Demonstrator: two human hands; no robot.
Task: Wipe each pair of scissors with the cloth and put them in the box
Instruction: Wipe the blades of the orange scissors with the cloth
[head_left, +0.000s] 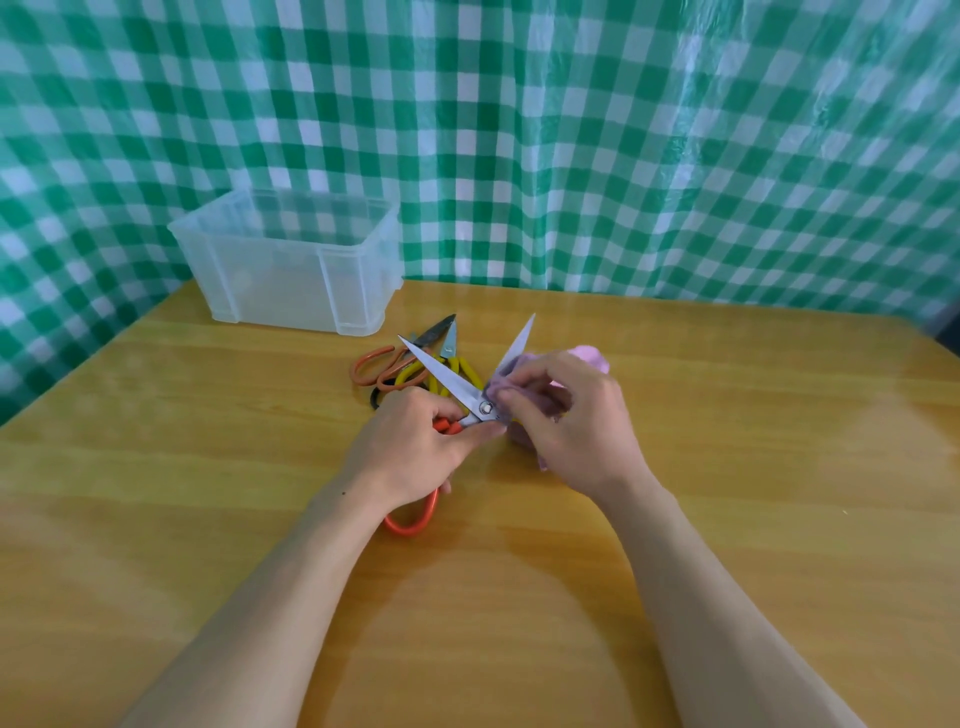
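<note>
Left hand (415, 447) fingers curl round the orange handles of the scissors (441, 374), held over the table (208, 467) with the blades spread in a V. Right hand (576, 431) fingers pinch the pink cloth (592, 358) against the right blade beside the pivot. Other pairs (434, 331), orange- and yellow-handled, lie just behind. Clear box (291, 265) stands beyond them, far left.

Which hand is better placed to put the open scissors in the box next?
Likely the left hand: it grips the scissors, and the box stands on its side. The right hand holds the cloth.
</note>
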